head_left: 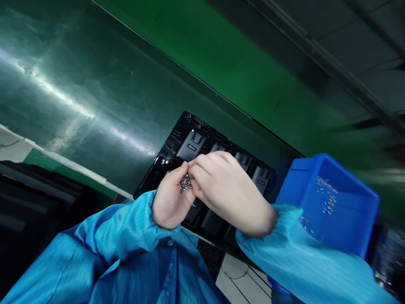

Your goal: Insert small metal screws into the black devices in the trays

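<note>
Cupped at the centre, my left hand (172,198) is closed around a small heap of shiny metal pieces (185,183), too small to name exactly. My right hand (218,185) reaches over from the right, its fingers bent together at the edge of that heap. Whether a piece is pinched in its fingertips is hidden. Beneath both hands lies a glossy black tray (158,166) with dark rectangular devices in its pockets. One device (191,145) shows a white label above my hands; others are partly covered by my hands.
To the right stands a blue plastic bin (341,223) with small metal pieces scattered inside. The tray rests on a green worktop (79,84), with a raised edge along its far side. A dark object (31,202) is at the lower left.
</note>
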`<state>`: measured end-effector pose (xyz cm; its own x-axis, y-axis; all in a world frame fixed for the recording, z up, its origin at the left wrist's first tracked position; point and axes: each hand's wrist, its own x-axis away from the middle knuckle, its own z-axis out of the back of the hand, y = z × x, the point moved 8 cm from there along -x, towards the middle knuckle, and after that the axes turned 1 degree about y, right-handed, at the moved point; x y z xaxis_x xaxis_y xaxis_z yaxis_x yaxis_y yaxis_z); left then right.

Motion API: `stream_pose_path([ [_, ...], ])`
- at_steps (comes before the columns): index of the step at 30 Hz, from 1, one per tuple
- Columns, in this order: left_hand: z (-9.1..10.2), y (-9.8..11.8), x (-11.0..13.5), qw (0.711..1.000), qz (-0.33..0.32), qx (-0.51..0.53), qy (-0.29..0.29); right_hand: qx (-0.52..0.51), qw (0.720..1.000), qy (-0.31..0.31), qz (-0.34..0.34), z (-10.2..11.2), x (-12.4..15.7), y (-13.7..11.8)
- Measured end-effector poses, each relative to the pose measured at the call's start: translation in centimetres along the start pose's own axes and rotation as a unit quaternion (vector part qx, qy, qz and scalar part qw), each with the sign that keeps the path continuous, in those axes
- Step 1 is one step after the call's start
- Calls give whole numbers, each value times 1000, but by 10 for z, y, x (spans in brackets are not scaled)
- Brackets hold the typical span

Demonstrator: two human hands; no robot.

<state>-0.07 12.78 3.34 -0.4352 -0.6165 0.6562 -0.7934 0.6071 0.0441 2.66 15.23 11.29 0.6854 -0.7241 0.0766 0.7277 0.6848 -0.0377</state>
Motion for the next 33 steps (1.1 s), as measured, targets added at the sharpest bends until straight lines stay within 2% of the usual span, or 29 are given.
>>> stream_pose_path([
  [4, -6, 2, -1, 1000, -9, -2, -27, -87, 995, 28, -44, 2, 5, 11],
  [8, -2, -2, -5, 1000, 16, 5, -7, -178, 979, 78, -65, 9, 10, 27],
  [13, 2, 1, -16, 1000, 8, 3, 0, -215, 956, 158, -118, 11, 13, 69],
  [16, 5, 4, -21, 1000, 0, -3, 13, -201, 951, 173, -158, -2, 10, 98],
  [20, 5, 8, -22, 999, -14, -6, 31, -144, 961, 140, -190, -28, -1, 119],
  [24, 6, 8, -22, 999, -19, -7, 40, -69, 974, 103, -192, -41, -9, 120],
  [33, 6, 9, -22, 998, -31, 3, 57, 33, 983, 92, -156, -43, -17, 111],
])
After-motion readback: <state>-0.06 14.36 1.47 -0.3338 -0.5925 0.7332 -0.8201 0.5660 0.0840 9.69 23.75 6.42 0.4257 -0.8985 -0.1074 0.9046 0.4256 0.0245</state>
